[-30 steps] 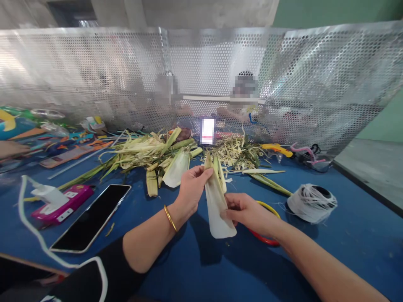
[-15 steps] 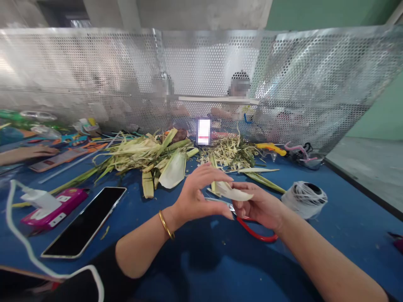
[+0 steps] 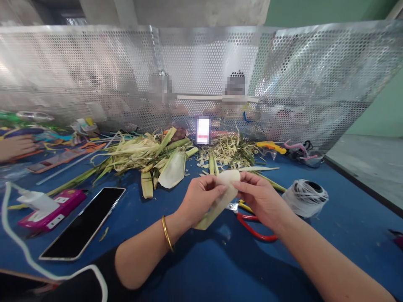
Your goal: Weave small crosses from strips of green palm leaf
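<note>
A pale, curved piece of plant husk (image 3: 228, 177) is held above the middle of the blue table, one greenish strip of it slanting down toward me. My left hand (image 3: 199, 198) pinches it from the left between thumb and fingers. From the other side, my right hand (image 3: 260, 193) grips its right edge with the fingertips. Beneath my right hand lie red-handled scissors (image 3: 263, 238), their blades partly hidden by the husk and my hands. Several leaves and husks form a heap (image 3: 132, 153) beyond my left hand, with a broad pale husk (image 3: 173, 172) at its front.
A spool of white twine (image 3: 305, 199) stands at right. Plant shreds (image 3: 231, 151) and a yellow-handled tool (image 3: 271, 147) lie farther back, before a perforated metal screen (image 3: 110, 75). At left are a phone (image 3: 83, 224), a magenta power strip (image 3: 52, 212) and another person's hand (image 3: 19, 147).
My left hand has closed from an open curve onto the husk, which now stands more upright with a strip hanging toward me. The other person's hand at left has shifted.
</note>
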`<state>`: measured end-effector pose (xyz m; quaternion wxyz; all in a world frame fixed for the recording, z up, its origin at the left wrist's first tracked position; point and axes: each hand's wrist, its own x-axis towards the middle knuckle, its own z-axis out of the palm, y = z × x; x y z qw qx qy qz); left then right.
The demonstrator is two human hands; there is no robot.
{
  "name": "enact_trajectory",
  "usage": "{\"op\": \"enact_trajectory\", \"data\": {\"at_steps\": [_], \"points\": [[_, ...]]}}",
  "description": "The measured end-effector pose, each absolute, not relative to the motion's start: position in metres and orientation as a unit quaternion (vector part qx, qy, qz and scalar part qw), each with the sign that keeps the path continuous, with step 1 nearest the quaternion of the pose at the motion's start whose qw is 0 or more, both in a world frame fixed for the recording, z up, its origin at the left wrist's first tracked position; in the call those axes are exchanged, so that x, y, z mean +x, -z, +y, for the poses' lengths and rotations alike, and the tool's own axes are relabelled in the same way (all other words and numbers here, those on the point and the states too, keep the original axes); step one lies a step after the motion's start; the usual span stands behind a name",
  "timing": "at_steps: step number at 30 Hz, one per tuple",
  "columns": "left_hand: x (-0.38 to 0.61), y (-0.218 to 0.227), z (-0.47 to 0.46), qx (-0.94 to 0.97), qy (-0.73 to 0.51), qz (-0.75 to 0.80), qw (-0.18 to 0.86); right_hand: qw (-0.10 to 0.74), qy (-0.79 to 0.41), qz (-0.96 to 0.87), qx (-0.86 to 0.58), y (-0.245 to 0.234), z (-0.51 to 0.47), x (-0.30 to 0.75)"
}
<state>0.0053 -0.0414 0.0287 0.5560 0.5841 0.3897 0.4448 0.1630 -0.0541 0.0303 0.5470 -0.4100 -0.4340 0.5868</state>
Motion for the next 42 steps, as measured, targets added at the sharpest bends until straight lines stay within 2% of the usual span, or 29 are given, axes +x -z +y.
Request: {"op": "enact_trajectory", "data": {"at_steps": [2,5,8,12,20,26,33,42], "points": [[0.007,-0.026,-0.043,0.544,-0.44,0.388,0.6,0.559,-0.546,-0.446,-0.437,-0.027,-0.055,0.161],[0.008,-0.024,-0.043,0.484,-0.451,0.382,0.645,0.53,-0.52,-0.488,-0.459,-0.026,-0.056,0.157],[0.008,-0.024,-0.043,0.48,-0.468,0.395,0.629,0.495,-0.515,-0.514,-0.475,-0.026,-0.057,0.153],[0.007,-0.026,-0.042,0.522,-0.49,0.4,0.573,0.515,-0.499,-0.507,-0.478,-0.025,-0.058,0.151],[0.006,-0.027,-0.042,0.526,-0.442,0.385,0.616,0.518,-0.482,-0.52,-0.478,-0.026,-0.058,0.153],[0.006,-0.023,-0.039,0.57,-0.441,0.398,0.567,0.52,-0.44,-0.553,-0.481,-0.022,-0.057,0.155],[0.004,-0.026,-0.038,0.659,-0.443,0.409,0.45,0.521,-0.447,-0.554,-0.471,-0.024,-0.056,0.154],[0.002,-0.026,-0.038,0.677,-0.422,0.412,0.441,0.494,-0.474,-0.557,-0.47,-0.024,-0.055,0.157]]}}
